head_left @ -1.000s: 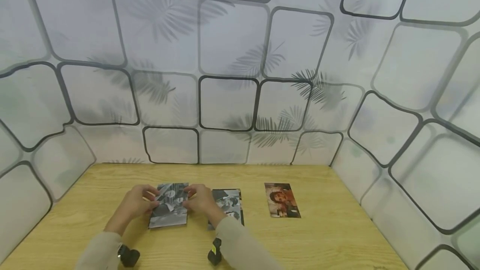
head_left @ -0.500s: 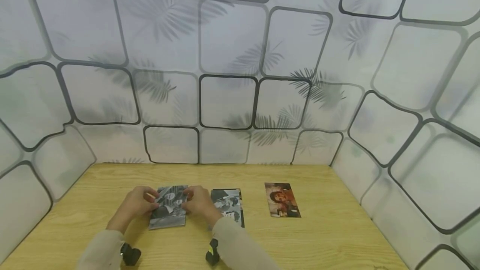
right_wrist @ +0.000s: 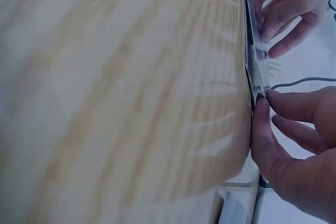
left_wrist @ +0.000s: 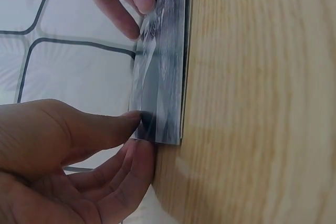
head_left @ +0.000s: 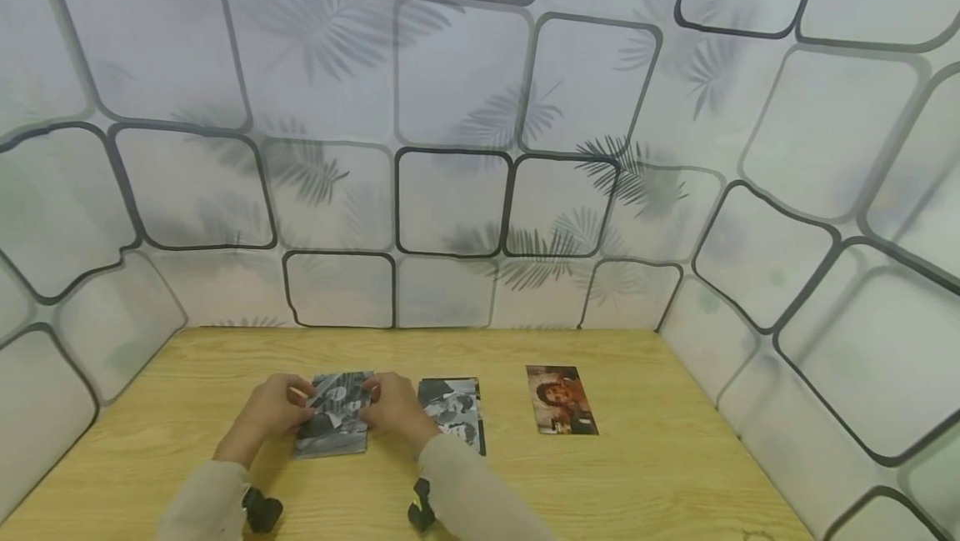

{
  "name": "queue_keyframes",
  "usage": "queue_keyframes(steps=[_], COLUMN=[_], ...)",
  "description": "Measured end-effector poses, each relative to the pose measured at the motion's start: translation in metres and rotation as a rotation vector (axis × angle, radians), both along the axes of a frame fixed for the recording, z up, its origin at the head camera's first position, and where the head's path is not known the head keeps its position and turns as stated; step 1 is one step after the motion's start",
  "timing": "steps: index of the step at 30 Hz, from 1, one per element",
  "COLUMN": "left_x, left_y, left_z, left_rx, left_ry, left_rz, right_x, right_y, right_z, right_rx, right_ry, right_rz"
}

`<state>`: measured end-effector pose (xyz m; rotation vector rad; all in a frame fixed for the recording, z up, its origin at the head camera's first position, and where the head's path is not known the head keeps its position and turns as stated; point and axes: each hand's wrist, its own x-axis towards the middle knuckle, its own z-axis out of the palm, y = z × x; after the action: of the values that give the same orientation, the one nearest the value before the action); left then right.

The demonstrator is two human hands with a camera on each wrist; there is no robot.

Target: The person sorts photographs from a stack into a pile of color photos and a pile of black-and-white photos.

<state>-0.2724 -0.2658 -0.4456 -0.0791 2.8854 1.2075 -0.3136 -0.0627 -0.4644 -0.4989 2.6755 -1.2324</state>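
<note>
At the lower left of the frame, we see a gray photo (head_left: pixel 335 420) low against the bench (head_left: pixel 637 483), its top edge slightly lower than a second ago. Left hand (head_left: pixel 273 404) and right hand (head_left: pixel 395 408) pinch opposite edges; we judge the placing unfinished.

Free room beyond held photo (head_left: pixel 335 418); then wall (head_left: pixel 442 291)

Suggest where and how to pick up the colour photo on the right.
I'd pinch the colour photo at its right long edge, the right hand coming from the right: thumb on top, finger sliding under. It lies flat on the table, so only a thin edge offers purchase, and bare table borders that side. A nail may help.
</note>
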Motion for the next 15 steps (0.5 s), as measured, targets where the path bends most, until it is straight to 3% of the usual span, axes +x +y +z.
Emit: queue_keyframes(steps=[15], left_x=[0.0015], left_y=[0.0002], left_z=[-0.0004], left_rx=[-0.042], left_ry=[-0.002], left_rz=[0.002], right_x=[0.0011], right_y=[-0.0015], right_z=[0.0062], right_rx=[0.035], right_ry=[0.027], right_rz=[0.018])
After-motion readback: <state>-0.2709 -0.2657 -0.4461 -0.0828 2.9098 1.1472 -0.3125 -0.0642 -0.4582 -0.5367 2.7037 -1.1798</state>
